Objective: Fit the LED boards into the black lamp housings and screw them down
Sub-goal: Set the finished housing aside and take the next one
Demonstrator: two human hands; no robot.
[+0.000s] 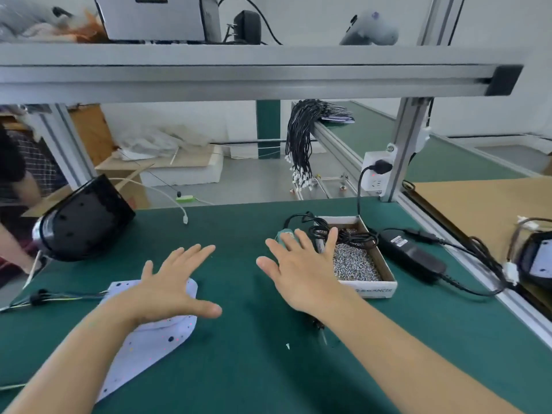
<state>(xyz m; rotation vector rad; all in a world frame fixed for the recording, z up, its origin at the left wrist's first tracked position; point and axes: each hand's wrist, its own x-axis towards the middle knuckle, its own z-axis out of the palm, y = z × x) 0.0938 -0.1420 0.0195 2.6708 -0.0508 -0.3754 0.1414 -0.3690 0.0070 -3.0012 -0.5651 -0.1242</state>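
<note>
A white LED board (155, 342) lies flat on the green table at the lower left, with thin wires (59, 298) running off to the left. My left hand (167, 289) hovers spread over the board's upper part, fingers straight, holding nothing. A black lamp housing (83, 219) rests tilted at the table's far left. My right hand (301, 273) is spread open above a teal electric screwdriver (285, 236), which it partly hides. A cardboard box of silver screws (354, 264) sits just right of that hand. One loose screw (288, 345) lies on the table near my right forearm.
A black power adapter (410, 252) and its cables lie right of the screw box. Another housing with a board (537, 261) sits at the far right edge. An aluminium frame post (400, 156) carries a socket. A person stands at the far left. Black cable bundles (298, 144) hang behind.
</note>
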